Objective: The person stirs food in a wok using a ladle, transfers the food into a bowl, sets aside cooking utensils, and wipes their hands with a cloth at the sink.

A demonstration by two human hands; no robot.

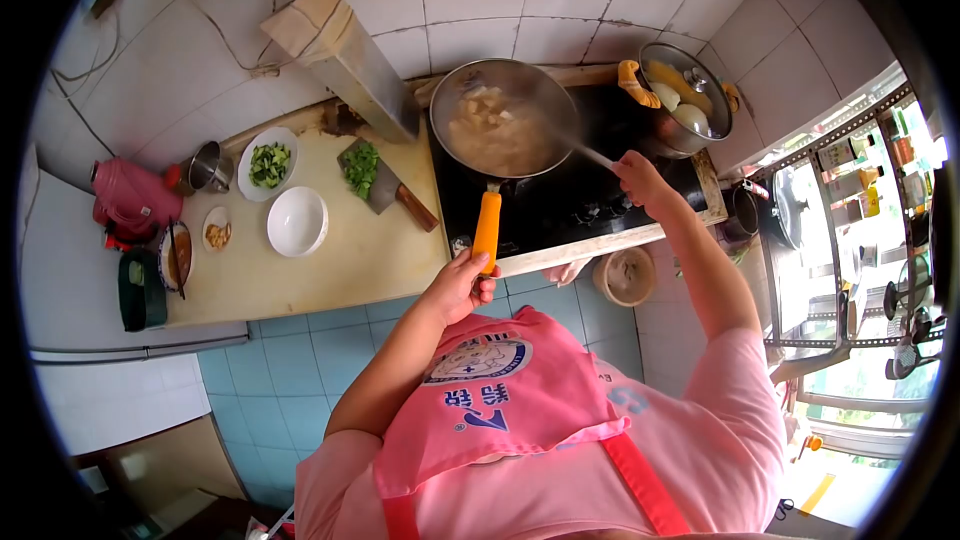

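My left hand (465, 285) is closed around the orange handle (487, 230) of a frying pan (445, 145), which sits on the black stove. Pale, chunky food (490, 125) in a cloudy liquid fills much of the pan, partly veiled by steam. My right hand (640, 183) grips a metal spatula (592, 154) that slants into the pan from the right. Its working end is blurred, so its exact shape does not show.
Right of the pan stands a glass-lidded pot (690, 130). On the counter lie a cleaver (385, 194) with chopped greens (361, 168), a white bowl (297, 222), a plate (290, 140) of cut green vegetables and a sauce bowl (170, 258). A bin (625, 277) stands below.
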